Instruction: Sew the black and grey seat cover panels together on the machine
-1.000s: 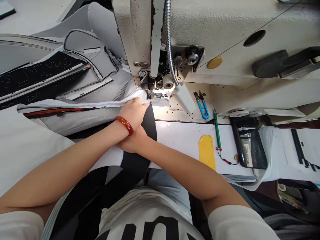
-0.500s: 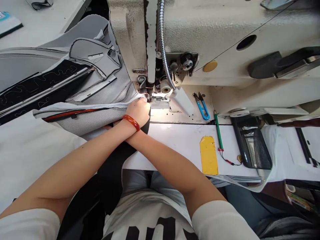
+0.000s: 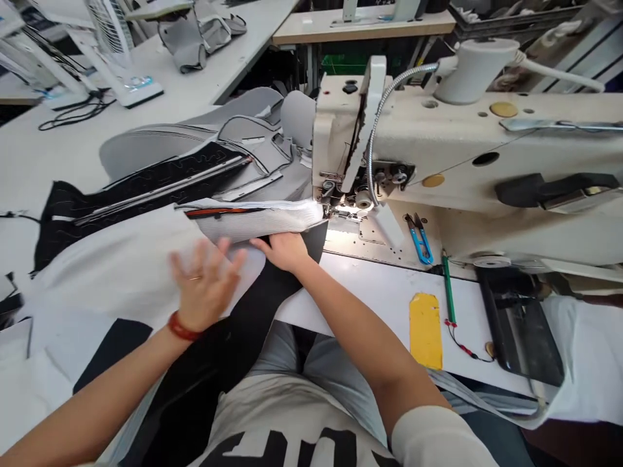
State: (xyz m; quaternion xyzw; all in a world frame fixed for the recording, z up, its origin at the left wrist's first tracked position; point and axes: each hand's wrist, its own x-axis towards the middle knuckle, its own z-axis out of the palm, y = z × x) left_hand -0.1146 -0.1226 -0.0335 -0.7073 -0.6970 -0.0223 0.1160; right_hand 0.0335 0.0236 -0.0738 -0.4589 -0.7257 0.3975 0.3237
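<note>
A cream industrial sewing machine (image 3: 438,149) stands in front of me. A grey mesh fabric piece (image 3: 253,220) with white edging and a red strip runs from the left into the needle area (image 3: 327,209). My right hand (image 3: 285,250) lies under the folded grey fabric near the needle, on black fabric (image 3: 253,311), with its fingers tucked under the edge. My left hand (image 3: 207,285), with a red bangle on its wrist, hovers to the left above the white fabric (image 3: 111,272). Its fingers are spread and blurred, and it holds nothing.
Blue thread snips (image 3: 419,239), a green pencil (image 3: 448,288), a yellow tag (image 3: 426,329) and a black tray (image 3: 520,324) lie right of the needle. More grey and black quilted pieces (image 3: 160,175) are piled behind. White tables with a fan (image 3: 114,45) stand at the back left.
My left hand has let go of the fabric at the needle and drawn back to the left, fingers now spread. My head has lifted, so more of the room shows.
</note>
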